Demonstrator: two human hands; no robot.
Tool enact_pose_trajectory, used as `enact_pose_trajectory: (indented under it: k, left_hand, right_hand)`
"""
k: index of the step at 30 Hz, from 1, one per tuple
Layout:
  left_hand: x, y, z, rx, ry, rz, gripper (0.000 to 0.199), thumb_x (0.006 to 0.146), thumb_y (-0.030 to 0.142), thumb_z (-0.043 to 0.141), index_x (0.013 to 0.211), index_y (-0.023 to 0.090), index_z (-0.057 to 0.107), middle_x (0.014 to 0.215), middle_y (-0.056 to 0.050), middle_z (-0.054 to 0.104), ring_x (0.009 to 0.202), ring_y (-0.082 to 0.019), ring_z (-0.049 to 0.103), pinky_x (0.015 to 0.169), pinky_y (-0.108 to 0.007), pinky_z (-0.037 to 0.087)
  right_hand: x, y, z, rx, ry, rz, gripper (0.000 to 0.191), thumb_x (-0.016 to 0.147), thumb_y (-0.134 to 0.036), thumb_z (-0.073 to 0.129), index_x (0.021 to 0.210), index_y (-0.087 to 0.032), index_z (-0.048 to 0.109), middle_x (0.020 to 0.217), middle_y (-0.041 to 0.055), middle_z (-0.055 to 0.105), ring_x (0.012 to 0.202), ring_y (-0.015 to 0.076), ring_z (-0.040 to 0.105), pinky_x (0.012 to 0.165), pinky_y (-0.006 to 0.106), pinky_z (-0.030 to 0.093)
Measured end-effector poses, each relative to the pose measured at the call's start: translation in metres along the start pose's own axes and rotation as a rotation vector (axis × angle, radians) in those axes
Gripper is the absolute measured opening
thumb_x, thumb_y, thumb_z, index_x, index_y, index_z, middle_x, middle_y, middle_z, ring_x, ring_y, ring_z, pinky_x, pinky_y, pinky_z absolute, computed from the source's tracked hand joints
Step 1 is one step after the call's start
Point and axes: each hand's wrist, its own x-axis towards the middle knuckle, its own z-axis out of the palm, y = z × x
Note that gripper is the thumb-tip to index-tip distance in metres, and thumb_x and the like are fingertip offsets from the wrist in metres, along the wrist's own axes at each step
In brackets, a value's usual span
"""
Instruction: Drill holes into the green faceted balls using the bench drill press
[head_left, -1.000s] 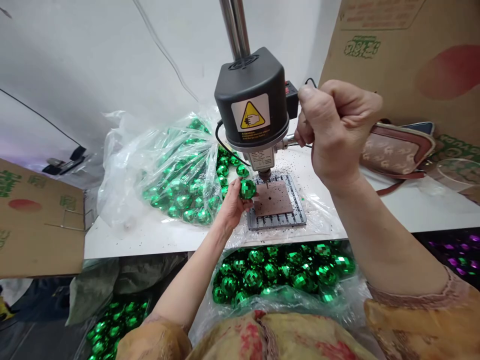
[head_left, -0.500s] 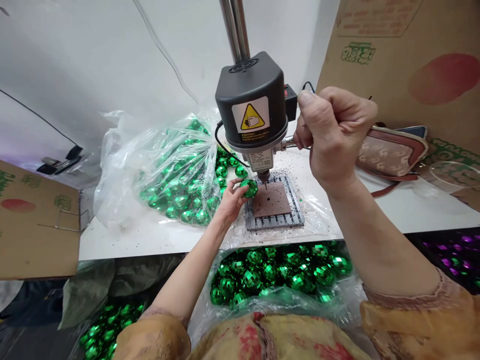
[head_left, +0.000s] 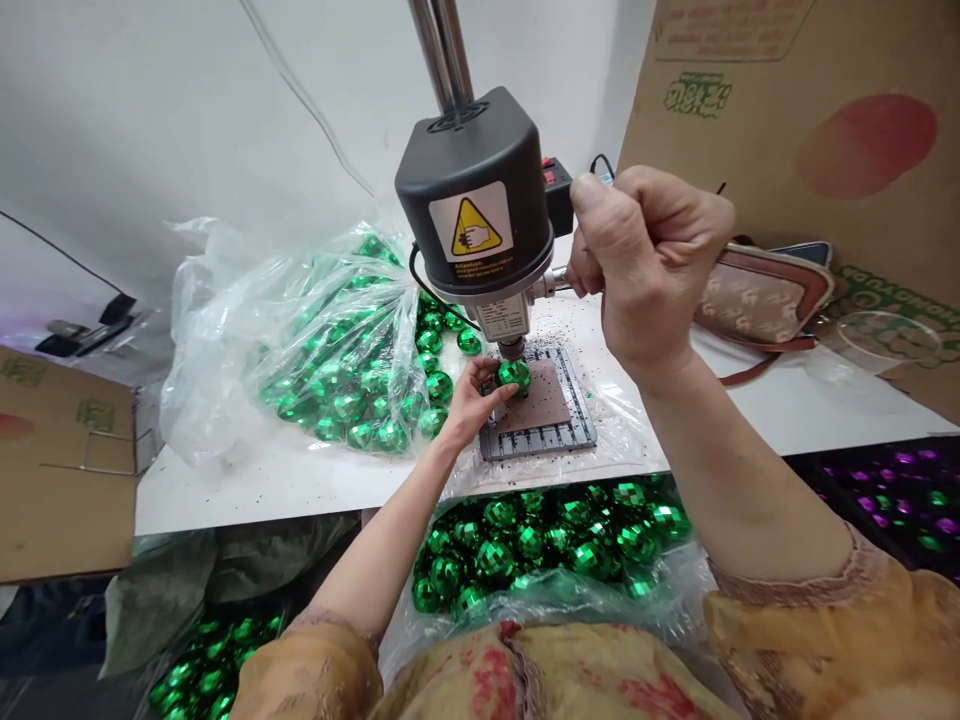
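Observation:
My left hand [head_left: 478, 398] holds a green mirror ball [head_left: 514, 376] between thumb and fingers, right under the chuck of a small drill press [head_left: 472, 200]. Below the ball lies a brown board [head_left: 551, 400] on the slotted metal base [head_left: 577, 437], with dark chips scattered about. My right hand [head_left: 649, 265] is closed in a fist at the right side of the drill press, around its feed handle, most of which the fingers hide. The drill bit's tip is hidden at the ball, so I cannot tell how deep it sits.
A clear plastic bag [head_left: 217, 330] of green mirror balls lies left of the press. More balls [head_left: 525, 540] fill a plastic-lined container below the table edge. A patterned pouch [head_left: 757, 295] and a cardboard box [head_left: 750, 150] stand at right; another box [head_left: 60, 470] is at far left.
My left hand has brought the ball rightward from beside the drill bit to under the chuck. My right hand keeps its grip at the handle. The whole view has shifted slightly.

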Motion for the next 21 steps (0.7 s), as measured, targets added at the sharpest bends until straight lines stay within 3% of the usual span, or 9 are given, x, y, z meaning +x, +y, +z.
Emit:
enact_pose_trajectory:
  k: [9, 15, 21]
  left_hand:
    - [-0.006, -0.004, 0.002, 0.201, -0.109, 0.139, 0.057, 0.071, 0.041, 0.089, 0.118, 0.021, 0.063, 0.12, -0.008, 0.069, 0.117, -0.026, 0.064, 0.108, -0.043, 0.047]
    - [-0.016, 0.002, 0.017, 0.147, -0.061, 0.057, 0.051, 0.074, 0.038, 0.087, 0.114, 0.022, 0.061, 0.106, -0.005, 0.07, 0.103, -0.022, 0.067, 0.097, -0.037, 0.051]
    - [-0.021, 0.005, 0.025, 0.029, -0.02, 0.002, 0.057, 0.065, 0.032, 0.093, 0.111, 0.022, 0.06, 0.111, -0.006, 0.072, 0.108, -0.024, 0.067, 0.101, -0.04, 0.05]
  right_hand:
    - [-0.001, -0.003, 0.0, -0.023, 0.004, 0.031, 0.058, 0.085, -0.053, 0.066, 0.053, -0.02, 0.03, 0.05, -0.0042, 0.026, 0.045, 0.006, 0.028, 0.045, 0.029, 0.028]
    - [-0.002, 0.001, -0.001, -0.144, -0.007, 0.029, 0.06, 0.088, -0.061, 0.058, 0.056, -0.021, 0.026, 0.05, -0.0035, 0.027, 0.045, 0.0063, 0.028, 0.045, 0.029, 0.03]
    - [-0.004, 0.003, -0.004, -0.151, -0.013, 0.101, 0.057, 0.09, -0.056, 0.059, 0.058, -0.022, 0.029, 0.054, -0.0014, 0.034, 0.052, 0.0099, 0.041, 0.053, 0.031, 0.041]
